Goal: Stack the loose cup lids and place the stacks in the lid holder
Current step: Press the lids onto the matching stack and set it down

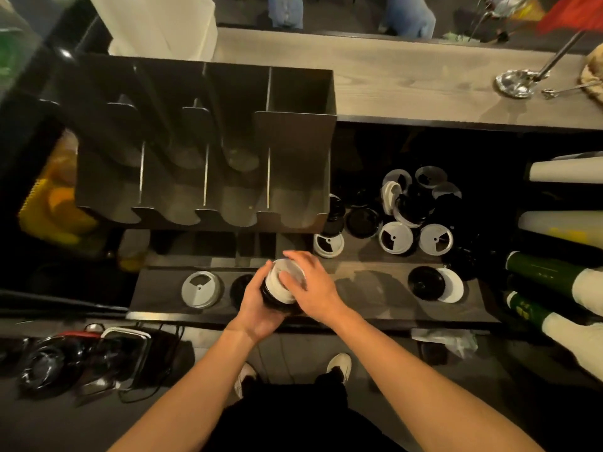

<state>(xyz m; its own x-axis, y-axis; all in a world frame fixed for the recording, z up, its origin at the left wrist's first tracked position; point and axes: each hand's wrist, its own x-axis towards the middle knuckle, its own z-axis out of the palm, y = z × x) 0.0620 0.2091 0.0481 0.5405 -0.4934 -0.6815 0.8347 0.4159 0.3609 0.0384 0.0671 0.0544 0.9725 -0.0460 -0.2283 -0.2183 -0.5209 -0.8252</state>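
Observation:
A short stack of lids (280,290), white ones on top of black ones, sits between my two hands above the front of the dark wooden shelf (368,298). My left hand (256,305) grips the stack from the left and below. My right hand (311,287) lies over its top and right side. Several loose white and black lids (396,238) lie in a heap at the right back of the shelf. One white lid (200,289) lies at the left, and a black lid (425,283) overlaps a white one at the right. The dark lid holder (208,141) with several slots stands behind, its slots without lids.
A raised wooden counter (408,83) runs behind the holder, with a metal stand base (517,83) on it. Rolled white and green sleeves of cups (554,275) lie at the right. Bowls and a tray (81,357) sit low at the left. A yellow crate (49,210) is beside the holder.

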